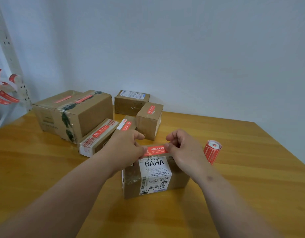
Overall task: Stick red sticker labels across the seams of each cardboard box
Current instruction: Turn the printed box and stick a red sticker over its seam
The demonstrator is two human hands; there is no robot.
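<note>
**Red sticker stretched over the near box**

Head view. Stretched between both hands: one red sticker (156, 150), long axis running left to right across the far top edge of the near box (155, 177), just above its white shipping label (154, 170). Left hand (129, 148) pinching the sticker's left end, fingers closed on it; right hand (183, 148) pinching the right end, thumb and forefinger closed, other fingers curled loosely. Both hands equally near, one at each end. Probably about to be pressed down flat; whether already touching the cardboard, impossible to say.

Hidden under the fingers: both ends of the sticker and the seam beneath. Sticker roll (212, 151) standing just right of the right hand on the wooden table (251, 186). Behind, a cluster of other boxes (96, 115), several with red stickers, one at the back (131, 102) showing none. At the far left edge, cut off: loose red strips (4, 93) hanging beside a white post.
</note>
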